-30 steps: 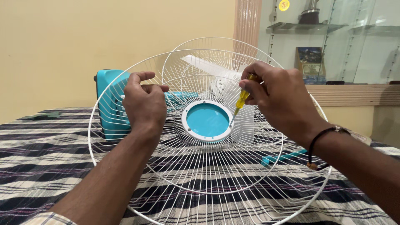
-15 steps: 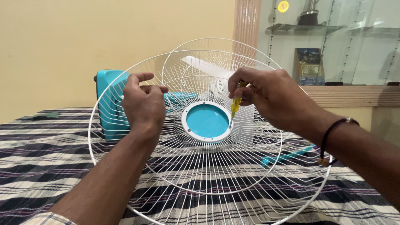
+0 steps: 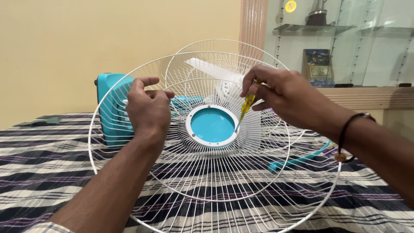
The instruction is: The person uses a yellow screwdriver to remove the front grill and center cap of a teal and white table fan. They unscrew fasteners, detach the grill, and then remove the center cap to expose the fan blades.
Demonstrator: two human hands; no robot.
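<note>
With the left hand [image 3: 148, 110] gripping the wires of the white fan guard [image 3: 129, 181] left of its teal hub cap [image 3: 211, 125], the right hand [image 3: 282, 97] pinches a yellow screwdriver [image 3: 246, 105] whose tip sits at the cap's right rim, apparently working a rim screw that needs steady downward pressure.

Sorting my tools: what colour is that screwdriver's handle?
Translucent yellow, seen in the head view: the screwdriver in the right hand.

white wire fan guard [image 3: 215, 181] with a turquoise round centre disc [image 3: 212, 125] ringed in white. yellow translucent screwdriver handle [image 3: 247, 103]. turquoise plastic fan body [image 3: 108, 108]. black, white and cream striped checked cloth [image 3: 43, 159] with thin purple lines. pale yellow wall [image 3: 64, 39].
</note>
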